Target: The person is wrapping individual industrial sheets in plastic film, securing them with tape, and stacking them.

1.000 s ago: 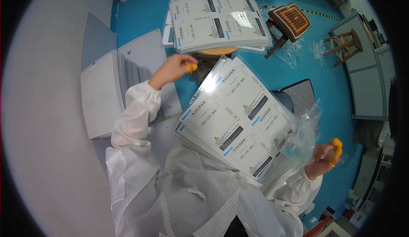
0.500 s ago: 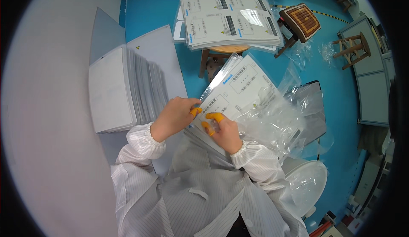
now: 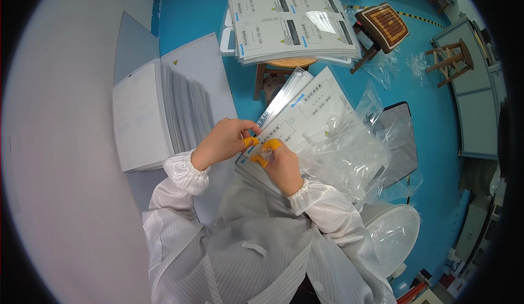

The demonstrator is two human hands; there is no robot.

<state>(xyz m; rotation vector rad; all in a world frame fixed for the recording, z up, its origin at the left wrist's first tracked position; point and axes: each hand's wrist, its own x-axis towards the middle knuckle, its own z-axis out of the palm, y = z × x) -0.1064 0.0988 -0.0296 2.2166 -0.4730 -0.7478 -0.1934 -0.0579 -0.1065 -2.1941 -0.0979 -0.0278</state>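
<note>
A white printed panel sheet [image 3: 314, 107] lies tilted across my lap, on top of other sheets. At its left corner my left hand [image 3: 222, 141] is closed, thumb and fingertips pinching the edge. Just right of it, my right hand [image 3: 283, 167] curls its fingers around a crumpled bit of clear plastic film [image 3: 267, 153]. Both hands wear yellow finger cots. Loose clear film [image 3: 344, 159] is bunched over the sheet's right part. Beneath the sheet, a clear-edged sheet [image 3: 285, 97] sticks out on the left.
A thick stack of white sheets [image 3: 143, 119] stands on a grey board at left. Ahead, printed sheets [image 3: 292, 28] are piled on a wooden stool [image 3: 261, 80]. A cushioned stool [image 3: 382, 28] and a small wooden stool [image 3: 450, 61] are at right. A white bin [image 3: 401, 233] holding film stands near right.
My right hand has shifted slightly left and up, nearer my left hand, with the film bit in its fingers. The sheet has turned slightly on my lap.
</note>
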